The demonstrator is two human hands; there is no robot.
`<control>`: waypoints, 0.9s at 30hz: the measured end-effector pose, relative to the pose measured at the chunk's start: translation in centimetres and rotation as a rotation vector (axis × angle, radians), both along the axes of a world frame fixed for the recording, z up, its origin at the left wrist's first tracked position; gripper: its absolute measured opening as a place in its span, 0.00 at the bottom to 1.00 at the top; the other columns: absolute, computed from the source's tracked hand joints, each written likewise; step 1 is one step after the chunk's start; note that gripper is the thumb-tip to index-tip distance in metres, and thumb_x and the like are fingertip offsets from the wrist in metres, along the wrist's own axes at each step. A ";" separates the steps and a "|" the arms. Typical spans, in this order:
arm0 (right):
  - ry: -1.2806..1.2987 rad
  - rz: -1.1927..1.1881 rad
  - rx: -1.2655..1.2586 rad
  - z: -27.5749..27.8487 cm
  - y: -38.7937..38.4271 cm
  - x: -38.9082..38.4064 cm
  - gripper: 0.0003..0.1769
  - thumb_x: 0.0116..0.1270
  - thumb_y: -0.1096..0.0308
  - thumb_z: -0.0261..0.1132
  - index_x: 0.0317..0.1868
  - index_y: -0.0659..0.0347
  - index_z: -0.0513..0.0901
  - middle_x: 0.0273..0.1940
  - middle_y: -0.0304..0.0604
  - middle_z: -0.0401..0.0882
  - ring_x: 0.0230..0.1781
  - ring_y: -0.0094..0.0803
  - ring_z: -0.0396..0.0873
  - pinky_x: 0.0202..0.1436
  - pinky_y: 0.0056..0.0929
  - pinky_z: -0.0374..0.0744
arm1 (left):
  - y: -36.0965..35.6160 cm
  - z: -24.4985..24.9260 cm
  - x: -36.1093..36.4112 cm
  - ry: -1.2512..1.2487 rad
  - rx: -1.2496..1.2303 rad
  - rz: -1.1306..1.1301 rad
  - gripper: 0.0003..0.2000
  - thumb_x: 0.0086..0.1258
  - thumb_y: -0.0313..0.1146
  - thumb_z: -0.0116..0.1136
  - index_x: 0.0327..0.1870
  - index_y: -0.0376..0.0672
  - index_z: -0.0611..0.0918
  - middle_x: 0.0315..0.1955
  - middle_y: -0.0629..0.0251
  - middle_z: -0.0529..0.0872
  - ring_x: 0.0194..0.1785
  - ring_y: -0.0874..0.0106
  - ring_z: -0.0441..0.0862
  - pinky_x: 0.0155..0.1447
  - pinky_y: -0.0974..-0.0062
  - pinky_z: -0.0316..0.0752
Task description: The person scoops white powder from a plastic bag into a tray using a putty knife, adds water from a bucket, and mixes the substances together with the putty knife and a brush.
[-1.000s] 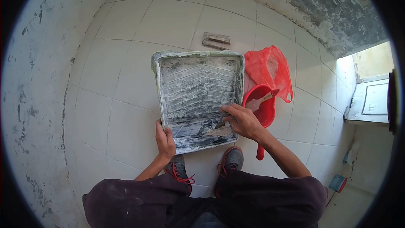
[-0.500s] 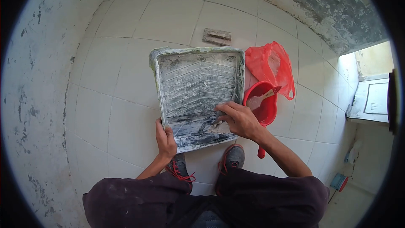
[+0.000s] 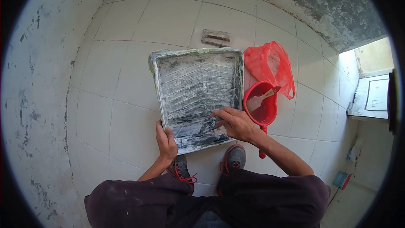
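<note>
A paint tray (image 3: pixel 198 51) with a ribbed slope and dried white and dark grey paint is tilted in front of my knees. My left hand (image 3: pixel 167 144) grips its lower left edge, thumb on the inside of the rim. My right hand (image 3: pixel 238 124) is over the deep lower right part, fingers bent and close together at the tray's surface. Whatever lies under those fingertips is hidden. Just right of the tray stands a red dipper (image 3: pixel 274 112) with a handle, and a paintbrush (image 3: pixel 268 93) leans in it, bristles down.
A crumpled red plastic bag (image 3: pixel 270 61) lies behind the dipper. Beyond the tray a plastering trowel (image 3: pixel 215 38) rests on the tiled floor (image 3: pixel 114 67). My shoes (image 3: pixel 234 158) are below the tray. Patchy walls border the floor at left and back.
My right hand has shifted slightly down and left within the lower part of the tray. The left hand keeps its grip, and the tray has barely moved.
</note>
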State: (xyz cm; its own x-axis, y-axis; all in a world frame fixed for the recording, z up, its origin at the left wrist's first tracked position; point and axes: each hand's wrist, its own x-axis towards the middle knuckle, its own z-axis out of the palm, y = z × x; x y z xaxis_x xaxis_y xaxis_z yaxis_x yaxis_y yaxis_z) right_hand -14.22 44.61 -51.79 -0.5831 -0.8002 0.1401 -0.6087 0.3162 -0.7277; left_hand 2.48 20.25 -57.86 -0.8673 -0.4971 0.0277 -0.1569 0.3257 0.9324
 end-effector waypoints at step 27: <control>-0.081 -0.073 0.046 2.5 1.9 -1.0 0.19 0.62 0.81 0.70 0.54 0.61 0.81 0.46 0.48 0.84 0.45 0.52 0.85 0.45 0.45 0.83 | 0.1 0.1 0.1 0.033 0.016 0.009 0.27 0.89 0.49 0.39 0.66 0.28 0.70 0.49 0.47 0.80 0.49 0.60 0.78 0.58 0.64 0.73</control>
State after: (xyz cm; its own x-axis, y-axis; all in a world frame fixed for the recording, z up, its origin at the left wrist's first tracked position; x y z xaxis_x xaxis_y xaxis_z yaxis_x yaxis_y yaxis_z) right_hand -15.22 46.50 -49.31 -0.6477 -0.7599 0.0542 -0.5228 0.3916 -0.7572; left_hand 2.60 20.31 -57.77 -0.8614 -0.5056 0.0482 -0.1291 0.3097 0.9420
